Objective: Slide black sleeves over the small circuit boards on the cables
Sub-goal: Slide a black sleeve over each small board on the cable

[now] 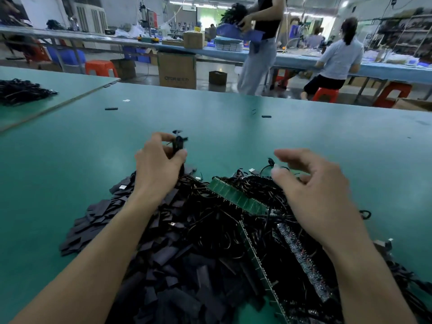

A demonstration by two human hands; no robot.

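Now your left hand [159, 164] pinches what looks like an upright sleeve [178, 145], centre frame; your right hand [311, 185] hovers empty, fingers loosely spread, over the cables [205, 230] at lower right, nearer them.

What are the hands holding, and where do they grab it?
The left hand grips a black sleeve by its lower part, between thumb and fingers. The right hand holds nothing.
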